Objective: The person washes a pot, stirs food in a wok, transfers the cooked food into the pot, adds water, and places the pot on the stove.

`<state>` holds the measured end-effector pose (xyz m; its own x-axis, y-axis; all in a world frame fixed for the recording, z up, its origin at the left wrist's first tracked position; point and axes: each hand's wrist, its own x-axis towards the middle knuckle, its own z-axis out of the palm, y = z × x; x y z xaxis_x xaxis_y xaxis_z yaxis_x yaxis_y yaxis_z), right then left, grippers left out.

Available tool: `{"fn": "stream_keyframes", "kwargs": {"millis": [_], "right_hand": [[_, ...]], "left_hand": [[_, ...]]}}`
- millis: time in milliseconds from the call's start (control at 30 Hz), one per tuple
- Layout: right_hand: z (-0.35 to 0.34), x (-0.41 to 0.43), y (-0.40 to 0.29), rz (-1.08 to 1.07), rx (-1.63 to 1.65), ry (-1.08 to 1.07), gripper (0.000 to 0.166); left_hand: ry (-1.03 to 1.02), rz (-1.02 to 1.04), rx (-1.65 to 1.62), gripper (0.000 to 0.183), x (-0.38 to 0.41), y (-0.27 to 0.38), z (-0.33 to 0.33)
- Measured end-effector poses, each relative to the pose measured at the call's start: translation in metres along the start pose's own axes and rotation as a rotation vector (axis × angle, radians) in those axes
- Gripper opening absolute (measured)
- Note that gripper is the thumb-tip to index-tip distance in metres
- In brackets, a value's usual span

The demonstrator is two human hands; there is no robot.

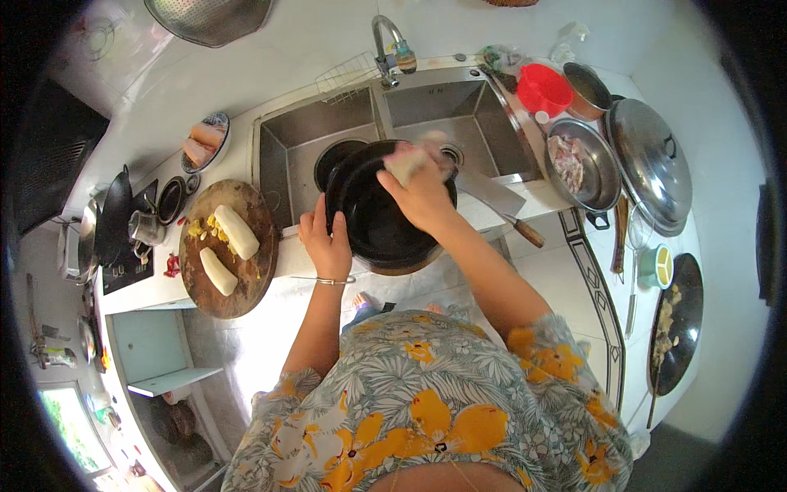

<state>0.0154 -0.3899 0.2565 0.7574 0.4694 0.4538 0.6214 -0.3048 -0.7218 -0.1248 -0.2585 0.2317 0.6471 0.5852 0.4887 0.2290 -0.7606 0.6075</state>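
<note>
A black pot (387,215) is held over the front edge of the sink, its wide dark inside facing up. My left hand (327,243) grips its left rim, fingers outside and thumb over the edge. In my right hand (424,200) is a crumpled pink-and-white cloth (409,160), blurred by motion, over the pot's far right side. A cleaver (492,194) with a wooden handle lies right of the pot, on the sink's front edge. Behind the pot, another dark round vessel (335,161) sits in the left basin, partly hidden.
The double steel sink (320,120) has a faucet (390,55) behind it. Left stands a round chopping board (258,270) with peeled white root pieces. Right are a steel bowl (599,184) of raw meat, a large lid (655,166), a red basin (541,92) and a wok (685,332) with food.
</note>
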Motion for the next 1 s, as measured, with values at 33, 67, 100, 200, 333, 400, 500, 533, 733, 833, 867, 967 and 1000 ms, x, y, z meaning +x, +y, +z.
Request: {"fn": "stream_keyframes", "kwargs": {"millis": [33,67,100,200,333,400,500,533,733,833,867,967,1000], "right_hand": [[0.019,0.012,-0.004,0.033,-0.111,-0.099,0.037],[0.039,0.019,-0.006,-0.129,-0.211,-0.144,0.036],[0.049,0.024,-0.024,0.016,0.016,-0.164,0.038],[0.07,0.004,-0.04,-0.04,0.185,-0.22,0.041],[0.024,-0.012,-0.047,0.232,0.379,-0.806,0.045],[-0.005,-0.009,-0.031,0.32,0.239,-1.082,0.046],[-0.065,0.033,-0.036,0.082,-0.17,-1.35,0.039],[-0.067,0.049,-0.038,0.008,-0.424,-1.442,0.035],[0.005,0.059,-0.02,-0.788,-0.695,-1.269,0.018],[0.069,0.023,0.025,-0.663,-0.515,-1.257,0.022],[0.083,0.025,0.018,-0.46,-0.623,-1.418,0.024],[0.074,0.041,0.007,-0.376,-0.675,-1.31,0.042],[0.06,0.027,0.053,-0.595,-0.823,-1.118,0.056]], "left_hand": [[-0.009,-0.008,-0.029,0.041,-0.002,-0.009,-0.001],[-0.045,-0.06,-0.097,0.039,-0.004,-0.015,0.003],[-0.055,-0.104,-0.193,0.038,-0.002,-0.009,0.006],[-0.027,-0.099,-0.33,0.037,-0.005,-0.006,0.01],[0.037,-0.255,-0.779,0.04,-0.014,-0.027,0.018],[0.052,-0.169,-0.614,0.039,-0.009,-0.023,0.018],[-0.031,-0.216,-0.488,0.044,-0.005,-0.006,0.005],[-0.032,-0.207,-0.503,0.048,-0.006,-0.009,0.005],[-0.028,-0.166,-0.462,0.061,-0.004,-0.02,0.005],[-0.052,-0.105,-0.434,0.061,-0.002,-0.016,0.007],[-0.059,-0.111,-0.457,0.063,-0.002,-0.013,0.005],[-0.058,-0.137,-0.388,0.064,-0.005,-0.017,0.0],[-0.05,-0.113,-0.437,0.064,-0.007,-0.011,0.005]]}}
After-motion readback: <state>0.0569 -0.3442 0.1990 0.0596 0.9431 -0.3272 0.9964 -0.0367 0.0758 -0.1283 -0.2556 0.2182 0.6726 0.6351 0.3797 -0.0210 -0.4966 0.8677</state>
